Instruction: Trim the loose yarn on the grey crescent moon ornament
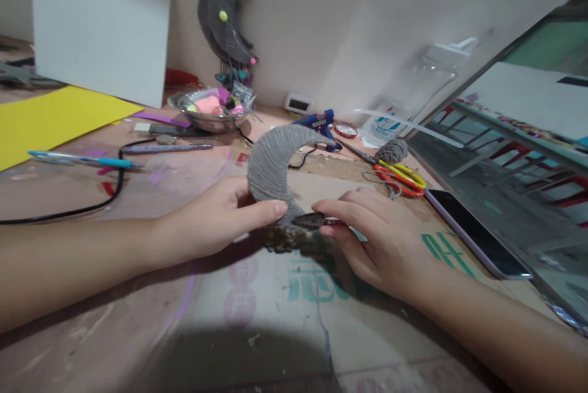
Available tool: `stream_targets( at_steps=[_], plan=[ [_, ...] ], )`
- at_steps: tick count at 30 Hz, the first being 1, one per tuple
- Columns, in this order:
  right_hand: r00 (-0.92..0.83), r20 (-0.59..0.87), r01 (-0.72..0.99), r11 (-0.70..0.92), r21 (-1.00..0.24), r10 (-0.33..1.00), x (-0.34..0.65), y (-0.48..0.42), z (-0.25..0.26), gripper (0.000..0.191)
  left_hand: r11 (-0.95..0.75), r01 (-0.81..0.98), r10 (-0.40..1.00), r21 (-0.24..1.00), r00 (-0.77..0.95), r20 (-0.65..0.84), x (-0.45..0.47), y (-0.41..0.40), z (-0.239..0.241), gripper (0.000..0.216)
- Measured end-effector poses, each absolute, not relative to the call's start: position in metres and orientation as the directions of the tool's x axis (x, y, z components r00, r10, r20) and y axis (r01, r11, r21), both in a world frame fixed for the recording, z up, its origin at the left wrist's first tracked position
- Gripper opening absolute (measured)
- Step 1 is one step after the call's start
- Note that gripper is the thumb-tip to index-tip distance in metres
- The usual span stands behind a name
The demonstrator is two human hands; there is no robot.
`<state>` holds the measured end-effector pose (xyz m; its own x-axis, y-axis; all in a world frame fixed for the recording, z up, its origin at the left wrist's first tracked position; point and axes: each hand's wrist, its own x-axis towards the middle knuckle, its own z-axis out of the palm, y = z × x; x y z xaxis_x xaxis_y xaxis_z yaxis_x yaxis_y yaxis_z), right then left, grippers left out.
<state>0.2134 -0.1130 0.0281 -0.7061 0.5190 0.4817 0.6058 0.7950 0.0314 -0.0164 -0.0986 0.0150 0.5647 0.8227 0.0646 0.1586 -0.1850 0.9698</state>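
Observation:
Grey yarn wraps a crescent moon (271,166) that stands tilted over the cardboard, its upper tip pointing right. My left hand (234,212) grips its lower left side, thumb across the front. In my right hand (372,228) is a pair of pliers (310,220) with dark pointed jaws, pinched between thumb and fingers. The jaws touch or nearly touch the moon's lower end; their handles are mostly hidden by the hand. Beneath that end hangs a brownish cluster (280,239), too blurred to name.
Behind stand a blue glue gun (316,123), scissors (399,175), a grey yarn ball (392,151) and a plastic bottle (413,87). A phone (478,234) lies right. Pens (87,160), yellow paper (59,117) and a metal bowl (211,122) are left; a decorated moon (225,19) hangs behind.

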Motion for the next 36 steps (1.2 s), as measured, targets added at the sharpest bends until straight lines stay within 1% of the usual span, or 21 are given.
stream_targets(
  at_steps=[6,10,13,16,22,27,36],
  plan=[
    [-0.706,0.48,0.605,0.796,0.027,0.521,0.2121,-0.111,0.0271,0.015,-0.188,0.174,0.833,0.967,0.549,0.063,-0.0154,-0.0999,0.0177,0.021],
    [-0.71,0.486,0.605,0.794,0.052,0.509,0.2118,-0.1115,0.0284,0.015,-0.222,0.189,0.836,0.957,0.543,0.087,-0.0154,-0.1008,0.0178,0.02],
    [-0.722,0.473,0.601,0.797,0.067,0.505,0.213,-0.1116,0.0284,0.014,-0.218,0.203,0.838,0.955,0.54,0.076,-0.0158,-0.1007,0.017,0.022],
    [-0.729,0.471,0.588,0.806,0.061,0.496,0.2144,-0.1114,0.0276,0.015,-0.203,0.201,0.833,0.958,0.549,0.061,-0.0162,-0.1005,0.016,0.025],
    [-0.725,0.468,0.594,0.803,0.051,0.506,0.2134,-0.1117,0.0278,0.014,-0.23,0.187,0.824,0.955,0.559,0.09,-0.0158,-0.1008,0.016,0.02],
    [-0.725,0.47,0.589,0.807,0.045,0.503,0.2125,-0.1115,0.0284,0.014,-0.239,0.179,0.825,0.954,0.556,0.102,-0.0152,-0.101,0.0176,0.02],
    [-0.735,0.458,0.582,0.812,0.047,0.5,0.2134,-0.1113,0.0285,0.016,-0.2,0.202,0.844,0.959,0.532,0.064,-0.0157,-0.1024,0.0181,0.022]
  ],
)
